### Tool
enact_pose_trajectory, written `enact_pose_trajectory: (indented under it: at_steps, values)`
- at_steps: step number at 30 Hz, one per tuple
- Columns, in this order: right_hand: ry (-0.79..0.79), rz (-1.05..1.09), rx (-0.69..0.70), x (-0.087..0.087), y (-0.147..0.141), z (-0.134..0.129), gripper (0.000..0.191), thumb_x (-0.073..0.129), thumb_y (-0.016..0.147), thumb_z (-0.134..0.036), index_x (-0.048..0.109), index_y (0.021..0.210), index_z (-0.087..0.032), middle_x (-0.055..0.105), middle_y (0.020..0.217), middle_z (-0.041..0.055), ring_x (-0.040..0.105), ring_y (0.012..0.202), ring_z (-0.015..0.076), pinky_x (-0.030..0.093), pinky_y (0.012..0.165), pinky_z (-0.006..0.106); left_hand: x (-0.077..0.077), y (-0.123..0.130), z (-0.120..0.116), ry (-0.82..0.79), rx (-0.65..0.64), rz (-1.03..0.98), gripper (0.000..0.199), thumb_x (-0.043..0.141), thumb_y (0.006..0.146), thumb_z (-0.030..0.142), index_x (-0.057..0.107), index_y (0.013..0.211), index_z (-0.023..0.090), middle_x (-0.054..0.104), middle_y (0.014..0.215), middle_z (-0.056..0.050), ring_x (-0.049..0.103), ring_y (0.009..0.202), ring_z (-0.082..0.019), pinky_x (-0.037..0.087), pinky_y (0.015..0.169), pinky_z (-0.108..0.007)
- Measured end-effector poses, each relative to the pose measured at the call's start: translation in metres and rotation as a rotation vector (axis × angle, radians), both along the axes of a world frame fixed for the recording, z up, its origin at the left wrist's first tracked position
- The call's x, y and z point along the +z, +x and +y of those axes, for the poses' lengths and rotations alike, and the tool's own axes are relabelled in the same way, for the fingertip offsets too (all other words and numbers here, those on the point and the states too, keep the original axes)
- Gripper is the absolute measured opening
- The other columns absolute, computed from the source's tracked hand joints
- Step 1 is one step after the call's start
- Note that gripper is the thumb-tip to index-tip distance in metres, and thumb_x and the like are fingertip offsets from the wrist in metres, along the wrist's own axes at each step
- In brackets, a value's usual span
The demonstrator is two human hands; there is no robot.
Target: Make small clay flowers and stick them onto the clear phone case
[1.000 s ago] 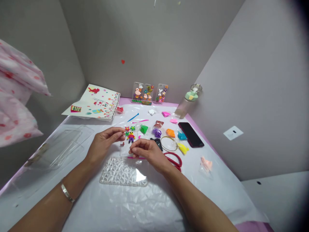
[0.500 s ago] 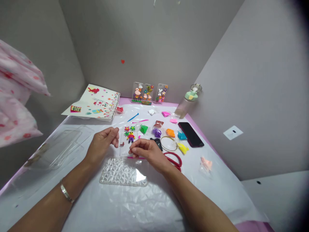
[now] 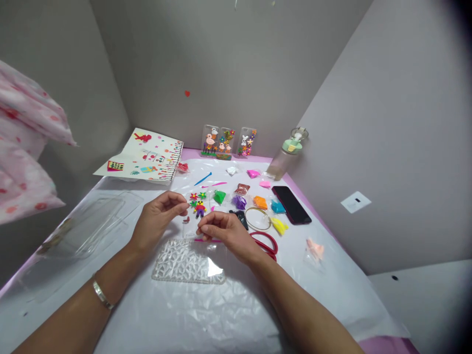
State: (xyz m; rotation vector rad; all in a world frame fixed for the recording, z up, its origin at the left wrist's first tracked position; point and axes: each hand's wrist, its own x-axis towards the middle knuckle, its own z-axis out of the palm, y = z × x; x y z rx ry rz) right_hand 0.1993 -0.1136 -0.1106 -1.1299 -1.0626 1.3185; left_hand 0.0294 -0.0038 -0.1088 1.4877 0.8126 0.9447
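Facing each other above the white table cover (image 3: 177, 324) in the head view, the left hand (image 3: 158, 216) and the right hand (image 3: 226, 235) stand a little apart, fingers bent inward. On the left, thumb and forefinger come nearly tip to tip; whether something tiny sits between them, I cannot tell. The right fingers are curled together with the thumb beneath, and what, if anything, they pinch is likewise too small to make out.

Between the two sets of fingertips lies a clear panel (image 3: 190, 231), perhaps a phone case. A small clay figure (image 3: 199, 210) in red and purple shows just past the right fingertips, with clay flowers (image 3: 202, 195) beyond it and a small brown piece (image 3: 186, 220) just beside the left fingertips. Below the right fingers runs a pink stick (image 3: 206, 241); I cannot tell whether they touch it. Nearer the wearer than both hands' fingers is a textured clear case (image 3: 180, 265), lying flat. Red-handled scissors (image 3: 272, 241) lie to the right of the right fingers, partly behind that wrist.

The clear panel should be light, fairly stiff and slick, best taken by its bare edges. The clay figure looks soft and easily dented, so a loose pinch at its sides would suit. The textured clear case probably grips better, held along its rim.
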Motion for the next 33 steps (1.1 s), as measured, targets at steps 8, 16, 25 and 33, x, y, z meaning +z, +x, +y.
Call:
enact_pose_trajectory:
  at_steps: [8,16,25,33]
  values:
    - [0.003,-0.004,0.006,-0.0010,0.0001,0.0007,0.017,0.076,0.081,-0.034,0.071,0.085,-0.018,0.069,0.080,0.0000,0.058,0.064,0.0090,0.047,0.066,0.024,-0.0028,-0.0036,0.0025,0.074,0.036,0.134,0.039,0.058,0.090,0.052,0.062,0.068,0.021,0.053,0.053,0.004,0.051,0.055,-0.014,0.043,0.063,-0.025]
    - [0.010,-0.005,0.006,-0.0010,-0.0001,0.0005,0.018,0.077,0.080,-0.035,0.072,0.085,-0.018,0.069,0.080,-0.0004,0.057,0.063,0.0090,0.047,0.066,0.024,-0.0019,0.0009,0.0024,-0.010,0.005,-0.003,0.028,0.078,0.073,0.041,0.067,0.088,0.021,0.070,0.085,-0.001,0.068,0.078,-0.019,0.053,0.076,-0.029]
    - [-0.018,0.023,-0.012,-0.0028,0.0007,0.0007,0.024,0.077,0.081,-0.038,0.073,0.095,-0.019,0.071,0.084,0.0011,0.061,0.065,0.0091,0.049,0.067,0.025,-0.0013,-0.0014,0.0012,0.055,-0.039,0.146,0.041,0.059,0.090,0.051,0.059,0.063,0.021,0.054,0.053,0.004,0.054,0.055,-0.014,0.045,0.066,-0.026]
    - [-0.006,0.002,-0.004,-0.0027,0.0007,0.0012,0.021,0.075,0.082,-0.038,0.075,0.091,-0.019,0.070,0.082,0.0006,0.062,0.065,0.0087,0.049,0.068,0.024,-0.0016,0.0017,0.0012,-0.004,-0.070,0.039,0.017,0.075,0.079,0.037,0.067,0.085,0.023,0.067,0.082,0.001,0.065,0.076,-0.018,0.051,0.074,-0.027]
